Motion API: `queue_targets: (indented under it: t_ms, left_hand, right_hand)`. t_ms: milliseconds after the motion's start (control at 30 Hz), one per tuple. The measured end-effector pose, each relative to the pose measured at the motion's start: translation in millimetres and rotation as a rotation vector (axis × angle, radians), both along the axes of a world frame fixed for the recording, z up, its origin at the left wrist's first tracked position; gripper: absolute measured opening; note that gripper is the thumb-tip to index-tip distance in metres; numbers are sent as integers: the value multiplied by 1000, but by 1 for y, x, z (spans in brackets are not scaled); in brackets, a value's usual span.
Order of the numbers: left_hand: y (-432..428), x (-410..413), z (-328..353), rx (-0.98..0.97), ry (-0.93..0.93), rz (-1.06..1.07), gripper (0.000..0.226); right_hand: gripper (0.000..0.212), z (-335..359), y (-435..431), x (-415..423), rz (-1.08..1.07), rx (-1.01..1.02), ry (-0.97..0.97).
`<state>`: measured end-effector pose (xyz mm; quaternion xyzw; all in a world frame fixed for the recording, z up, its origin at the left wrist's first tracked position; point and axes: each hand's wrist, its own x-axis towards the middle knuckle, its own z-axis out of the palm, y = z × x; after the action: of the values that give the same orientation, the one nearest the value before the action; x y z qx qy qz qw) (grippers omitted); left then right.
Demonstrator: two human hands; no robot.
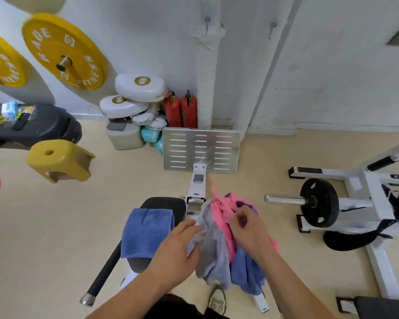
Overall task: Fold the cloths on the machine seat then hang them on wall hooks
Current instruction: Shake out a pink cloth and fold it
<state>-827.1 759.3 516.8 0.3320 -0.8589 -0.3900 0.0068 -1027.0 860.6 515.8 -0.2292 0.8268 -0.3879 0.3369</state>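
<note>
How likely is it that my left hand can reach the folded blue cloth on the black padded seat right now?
Probably yes. The left hand is at the crumpled grey cloth, just beside the folded blue cloth, with nothing between them; the right hand grips the pink cloth.

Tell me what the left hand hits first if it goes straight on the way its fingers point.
The grey cloth, most likely: the left hand points up and right, fingertips at that cloth's edge. The pink cloth lies just beyond, though depth is unclear.
</note>
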Motion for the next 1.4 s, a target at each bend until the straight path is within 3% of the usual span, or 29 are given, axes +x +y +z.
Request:
queue_targets:
  t_ms: [167,300,367,467,567,600,633,700,800,933,1100,1167,1267,1333,1400]
  left_hand:
    - [-5,-28,49,0,229,125,41]
    - [-9,-42,70,131,148,49,60]
    - [-3,-47,62,195,43,-85,51]
    - [15,-52,41,75,-159,-140,17]
    - [26,-51,32,77,-170,-71,11]
    - [27,-49,35,86,-166,-60,8]
    - [26,-46,38,97,-153,-46,9]
    - [21,-38,53,104,-121,0,15]
    - [4,-34,86,117,-56,126,22]
    - [-10,-33,137,209,171,402,28]
    - [1,-25,165,222,156,349,24]
    - [7,-19,164,299,170,347,25]
    - [16,-13,172,435,207,298,34]
    - [21,-12,183,454,233,252,36]
    - [25,-11,199,440,283,228,33]
  right_hand:
    - [17,56,11,2,10,-257,-210]
    - [14,84,26,11,180,-316,-339]
    - [18,84,33,19,352,-230,-404]
    - [31,55,45,25,271,-114,-298]
    - [15,16,55,12,31,1,16]
    - [12,4,59,5,47,86,115]
    - [23,-7,61,0,117,189,184]
    - [41,-22,65,-9,251,338,157]
    - [42,-32,62,-12,309,381,-10]
    - [31,-36,58,0,350,384,45]
    - [31,-11,58,7,299,361,141]
    - [37,11,60,8,250,254,70]
    - [48,64,57,15,368,-88,-283]
    - [39,98,53,23,485,-263,-381]
    - [21,127,50,31,462,-392,-338]
